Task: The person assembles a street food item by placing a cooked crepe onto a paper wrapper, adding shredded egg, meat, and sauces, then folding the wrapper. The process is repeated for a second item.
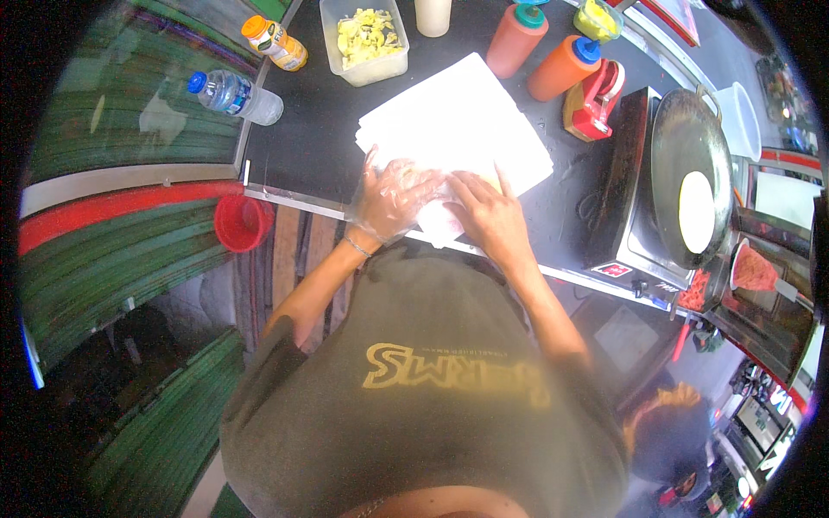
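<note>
A stack of white paper sheets lies on the dark tabletop in front of me. My left hand, in a thin clear plastic glove, bends its fingers over the near edge of the top paper. Close beside it, my bare right hand grips the same edge with curled fingers. Between the hands a folded white paper corner hangs toward the table's front edge. Whether the paper encloses anything is hidden by my hands and the folds.
At right, a round black pan on a steel stove holds a pale round flatbread. Behind the paper stand a tub of yellow pieces, sauce bottles and a red tape dispenser. A water bottle lies left, above a red bucket.
</note>
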`<state>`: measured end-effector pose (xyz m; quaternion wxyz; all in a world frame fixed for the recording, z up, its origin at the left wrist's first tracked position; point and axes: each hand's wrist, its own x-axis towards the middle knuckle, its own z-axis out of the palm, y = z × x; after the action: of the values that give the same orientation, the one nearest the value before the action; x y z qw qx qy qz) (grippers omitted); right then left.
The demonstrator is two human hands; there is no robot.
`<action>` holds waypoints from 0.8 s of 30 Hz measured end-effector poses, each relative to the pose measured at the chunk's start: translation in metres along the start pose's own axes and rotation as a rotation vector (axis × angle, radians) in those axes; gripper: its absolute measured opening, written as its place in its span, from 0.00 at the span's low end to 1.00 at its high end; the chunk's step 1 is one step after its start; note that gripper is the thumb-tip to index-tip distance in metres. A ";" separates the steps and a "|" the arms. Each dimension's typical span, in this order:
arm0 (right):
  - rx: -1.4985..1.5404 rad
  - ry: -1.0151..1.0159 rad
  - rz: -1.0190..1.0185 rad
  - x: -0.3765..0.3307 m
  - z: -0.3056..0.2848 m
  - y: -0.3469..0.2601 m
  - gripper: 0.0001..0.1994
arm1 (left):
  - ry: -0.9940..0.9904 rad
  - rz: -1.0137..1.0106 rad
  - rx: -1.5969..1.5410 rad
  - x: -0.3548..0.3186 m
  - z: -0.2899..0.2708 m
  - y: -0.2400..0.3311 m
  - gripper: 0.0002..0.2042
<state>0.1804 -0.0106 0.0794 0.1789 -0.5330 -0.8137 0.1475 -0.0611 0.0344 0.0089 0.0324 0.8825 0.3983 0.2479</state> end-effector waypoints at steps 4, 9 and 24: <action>0.063 -0.135 0.084 0.014 -0.008 0.013 0.22 | -0.106 -0.092 -0.064 0.018 -0.005 -0.002 0.17; 0.042 -0.209 0.039 0.045 -0.022 0.053 0.24 | -0.321 -0.196 0.105 0.054 -0.008 -0.017 0.18; -0.048 0.045 -0.148 0.072 0.032 0.029 0.25 | -0.281 -0.190 -0.231 0.171 0.031 -0.082 0.22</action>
<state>0.1632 0.0649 0.0479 0.1948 -0.4786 -0.8501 0.1022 -0.0070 0.2176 0.0317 0.2118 0.8574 0.4401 0.1623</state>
